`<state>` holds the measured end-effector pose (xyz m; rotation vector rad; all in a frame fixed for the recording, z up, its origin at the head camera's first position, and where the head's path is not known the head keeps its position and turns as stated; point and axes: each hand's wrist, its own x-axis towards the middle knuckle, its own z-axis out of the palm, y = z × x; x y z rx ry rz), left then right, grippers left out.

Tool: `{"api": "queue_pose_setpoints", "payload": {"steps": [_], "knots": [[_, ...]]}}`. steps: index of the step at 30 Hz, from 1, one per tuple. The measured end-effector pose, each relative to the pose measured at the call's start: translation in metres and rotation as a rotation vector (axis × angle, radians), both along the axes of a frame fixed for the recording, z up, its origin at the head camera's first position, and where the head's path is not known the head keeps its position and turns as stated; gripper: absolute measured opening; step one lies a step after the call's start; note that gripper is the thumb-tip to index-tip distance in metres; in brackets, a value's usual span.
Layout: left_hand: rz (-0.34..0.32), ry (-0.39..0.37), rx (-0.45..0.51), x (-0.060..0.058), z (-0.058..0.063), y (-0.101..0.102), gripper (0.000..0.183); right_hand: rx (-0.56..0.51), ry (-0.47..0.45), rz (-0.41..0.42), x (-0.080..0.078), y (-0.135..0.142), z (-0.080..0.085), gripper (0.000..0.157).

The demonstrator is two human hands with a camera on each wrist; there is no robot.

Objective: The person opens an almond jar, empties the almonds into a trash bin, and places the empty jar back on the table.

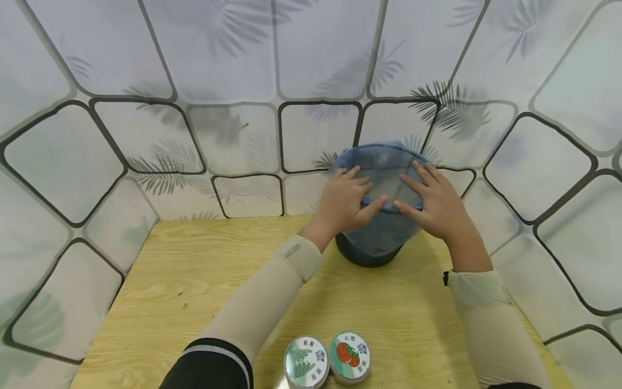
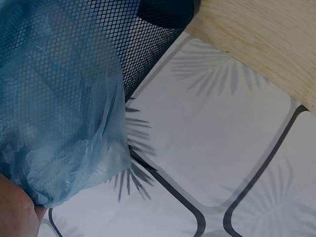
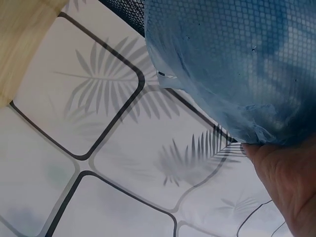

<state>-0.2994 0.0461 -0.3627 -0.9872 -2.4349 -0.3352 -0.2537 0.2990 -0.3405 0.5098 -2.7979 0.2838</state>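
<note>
Paired forearm coverings of a person: the left sleeve point(image 1: 257, 302) and right sleeve point(image 1: 495, 324) are pale beige, smooth and close-fitting, each ending in a looser cuff at the wrist. Left cuff: small dark lettering point(image 1: 292, 250), too fine for me to read with certainty from here. Right cuff: a small black piece point(image 1: 445, 279) at its inner edge. Above the left sleeve, a black garment point(image 1: 209, 373) bears one light grey band point(image 1: 214, 349); a black edge point(image 1: 515, 386) borders the right. Left hand point(image 1: 342, 200) and right hand point(image 1: 434, 202): bare.
</note>
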Motion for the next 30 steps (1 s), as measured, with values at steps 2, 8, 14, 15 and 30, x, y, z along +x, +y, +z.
{"api": "queue_pose_setpoints", "payload": {"steps": [2,8,14,15,30], "knots": [[0.004,0.004,0.002,0.002,-0.001,-0.004,0.062,0.003,-0.012,-0.001,0.001,-0.004,0.001,0.085],[0.013,0.012,0.039,0.007,-0.004,-0.017,0.061,0.0,-0.009,0.013,0.0,-0.015,0.0,0.086],[0.036,-0.003,0.056,0.011,-0.006,-0.031,0.064,0.024,0.006,0.027,0.001,-0.03,-0.001,0.083],[0.038,-0.004,0.059,0.012,-0.006,-0.033,0.064,0.028,0.004,0.03,0.001,-0.033,0.0,0.083],[0.091,0.057,0.162,0.022,-0.012,-0.073,0.059,0.049,0.043,0.104,-0.002,-0.075,-0.002,0.088]]}}
